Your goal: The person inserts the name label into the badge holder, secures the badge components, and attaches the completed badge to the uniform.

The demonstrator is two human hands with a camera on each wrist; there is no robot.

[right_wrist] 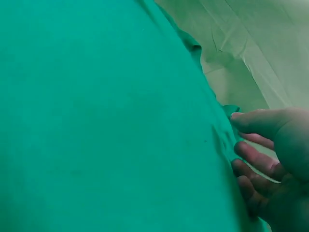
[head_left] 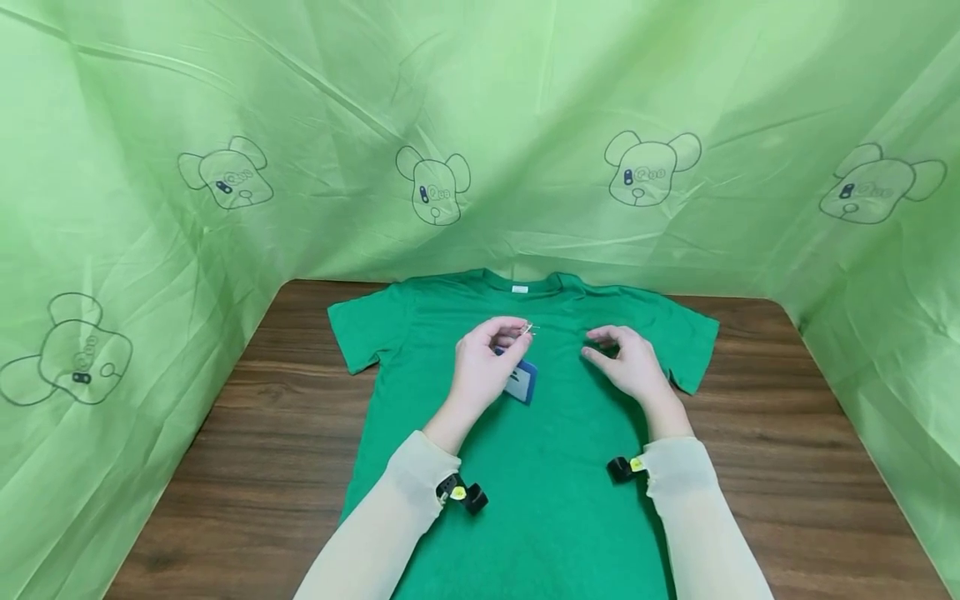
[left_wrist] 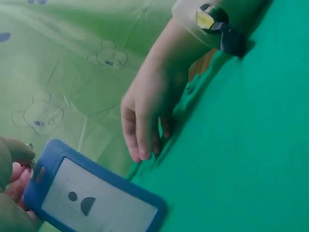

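Green T-shirt [head_left: 555, 467], laid flat and front up on the wooden bench [head_left: 757, 467], collar toward the far edge, sleeves spread to either side, so that the whole chest lies open to both hands. Blue badge holder [head_left: 522, 381], a clear-windowed card sleeve with a blue frame, held over the upper chest of the shirt, left of centre; the left wrist view shows the holder [left_wrist: 91, 195] tilted, its slotted top end at the fingers and its lower end toward the cloth. Left hand [head_left: 483, 362]: closed in a pinch on the top of the badge holder, fingers curled, with a small metal clip or pin [head_left: 527, 330] showing at the fingertips; whether that fastening is open cannot be told. Right hand [head_left: 630, 360]: curled fingers resting on the shirt just beside the collar area, gathering a small fold of fabric between thumb and fingers [right_wrist: 258, 159], seemingly to steady or lift the cloth near the badge. The two hands are near but apart. Both forearms wear pale sleeves with a small black camera unit [head_left: 465, 493] at each wrist. Green printed sheeting [head_left: 225, 175] with bear outlines encloses the bench on three sides.
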